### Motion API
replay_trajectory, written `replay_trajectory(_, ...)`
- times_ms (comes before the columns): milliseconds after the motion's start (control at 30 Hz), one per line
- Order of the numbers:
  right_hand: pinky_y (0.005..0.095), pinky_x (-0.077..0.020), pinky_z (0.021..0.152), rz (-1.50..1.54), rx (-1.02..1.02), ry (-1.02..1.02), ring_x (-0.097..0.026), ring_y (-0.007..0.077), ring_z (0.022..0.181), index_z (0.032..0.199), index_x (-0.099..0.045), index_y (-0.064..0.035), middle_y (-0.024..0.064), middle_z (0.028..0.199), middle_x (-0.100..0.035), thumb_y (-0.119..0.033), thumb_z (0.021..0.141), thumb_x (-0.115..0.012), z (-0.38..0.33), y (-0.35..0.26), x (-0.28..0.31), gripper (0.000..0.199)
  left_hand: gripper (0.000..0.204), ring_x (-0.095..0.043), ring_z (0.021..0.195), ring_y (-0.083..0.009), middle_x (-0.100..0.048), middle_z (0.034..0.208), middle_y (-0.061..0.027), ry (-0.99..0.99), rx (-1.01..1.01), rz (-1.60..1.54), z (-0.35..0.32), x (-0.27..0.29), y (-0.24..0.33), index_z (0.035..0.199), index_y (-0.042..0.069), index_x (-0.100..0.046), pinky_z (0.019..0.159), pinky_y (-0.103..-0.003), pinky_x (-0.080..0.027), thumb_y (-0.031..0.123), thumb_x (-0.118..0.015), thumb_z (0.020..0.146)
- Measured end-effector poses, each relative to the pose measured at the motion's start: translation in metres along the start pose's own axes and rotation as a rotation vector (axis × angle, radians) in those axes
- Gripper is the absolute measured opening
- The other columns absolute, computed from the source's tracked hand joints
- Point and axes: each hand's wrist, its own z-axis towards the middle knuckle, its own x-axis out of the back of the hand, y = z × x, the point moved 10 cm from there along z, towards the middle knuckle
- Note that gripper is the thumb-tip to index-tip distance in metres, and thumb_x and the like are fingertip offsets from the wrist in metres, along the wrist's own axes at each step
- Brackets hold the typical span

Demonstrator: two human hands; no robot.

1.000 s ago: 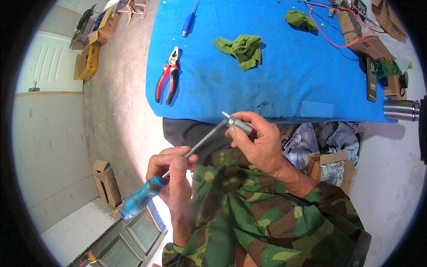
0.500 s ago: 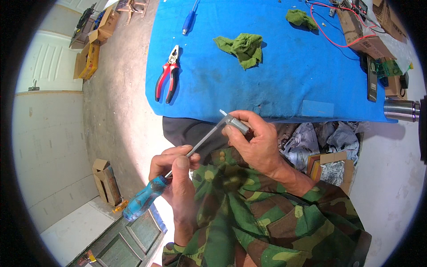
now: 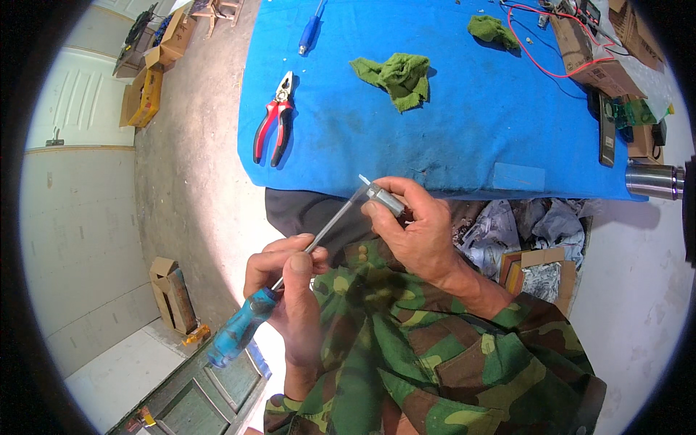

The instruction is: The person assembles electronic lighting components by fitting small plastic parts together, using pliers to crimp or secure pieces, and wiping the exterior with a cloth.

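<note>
My left hand (image 3: 290,279) is closed round the shaft of a screwdriver (image 3: 243,325) with a translucent blue handle. The handle sticks out below the fingers, and the shaft slants up to the right. Its far end meets a small grey metal cylinder (image 3: 386,199), pinched between thumb and fingers of my right hand (image 3: 420,230). A short pale pin shows just beyond where they meet. I cannot tell whether the screwdriver's tip is touching or behind the cylinder. The cylinder's lower end is partly hidden by my fingers. Both hands are in front of the table's near edge.
On the blue-covered table (image 3: 348,152) lie red-and-black pliers (image 3: 275,123), a blue screwdriver (image 3: 310,32) and two green cloths (image 3: 399,81). A cardboard box (image 3: 591,69) with red and black leads stands at the far right. A metal cylinder (image 3: 652,180) juts out by the right edge.
The blue handle has dipped slightly down and to the right, and the screwdriver's shaft has shifted a little. My right hand has barely moved; both grips stay the same.
</note>
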Motion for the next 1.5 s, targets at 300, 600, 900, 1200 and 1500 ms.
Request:
replay_trajectory(300, 0.0347, -0.0578, 0.065, -0.009, 0.011, 0.018, -0.077, 0.0221, 0.075, 0.115, -0.070, -0.0010, 0.0153, 0.084, -0.075, -0.009, 0.094, -0.076, 0.000, 0.004, -0.001, 0.024, 0.021, -0.067, 0.079, -0.0157, -0.072, 0.106, -0.0203, 0.000, 0.026, 0.002, -0.001, -0.001, -0.003, 0.101, 0.000, -0.058, 0.070, -0.030, -0.054, 0.019, -0.065, 0.107)
replay_trajectory(600, 0.0381, -0.0581, 0.067, -0.105, 0.053, -0.026, -0.078, 0.0313, 0.079, 0.113, -0.070, -0.0009, 0.0193, 0.087, -0.075, -0.010, 0.093, -0.077, -0.001, 0.004, 0.000, 0.024, 0.020, -0.070, 0.077, -0.0167, -0.073, 0.105, -0.0199, -0.014, 0.122, 0.010, 0.006, 0.001, -0.003, 0.097, -0.002, -0.062, 0.069, -0.030, -0.057, 0.016, -0.068, 0.104)
replay_trajectory(900, 0.0373, -0.0589, 0.068, -0.064, -0.015, -0.182, -0.079, 0.0291, 0.080, 0.115, -0.070, 0.0005, 0.0205, 0.086, -0.075, -0.012, 0.094, -0.076, 0.001, 0.013, -0.004, 0.025, 0.021, -0.067, 0.075, -0.0148, -0.074, 0.097, -0.0147, -0.092, 0.160, -0.117, 0.022, 0.017, -0.034, 0.097, -0.001, -0.064, 0.064, -0.028, -0.051, 0.018, -0.070, 0.104)
replay_trajectory(1200, 0.0254, -0.0587, 0.066, 0.057, -0.123, -0.365, -0.073, 0.0104, 0.073, 0.117, -0.070, 0.0040, 0.0077, 0.087, -0.077, -0.005, 0.096, -0.072, 0.000, 0.024, -0.013, 0.022, 0.021, -0.072, 0.073, -0.0166, -0.076, 0.098, -0.0186, -0.132, 0.280, -0.222, 0.032, 0.026, -0.056, 0.094, 0.000, -0.066, 0.066, -0.029, -0.057, 0.019, -0.074, 0.100)
replay_trajectory(1500, 0.0255, -0.0571, 0.064, 0.109, -0.213, -0.518, -0.071, 0.0090, 0.072, 0.118, -0.071, 0.0040, 0.0059, 0.087, -0.076, -0.007, 0.099, -0.069, -0.004, 0.033, -0.021, 0.022, 0.026, -0.071, 0.071, -0.0153, -0.076, 0.089, -0.0165, -0.159, 0.405, -0.274, 0.041, 0.030, -0.080, 0.094, 0.001, -0.067, 0.064, -0.027, -0.056, 0.023, -0.079, 0.097)
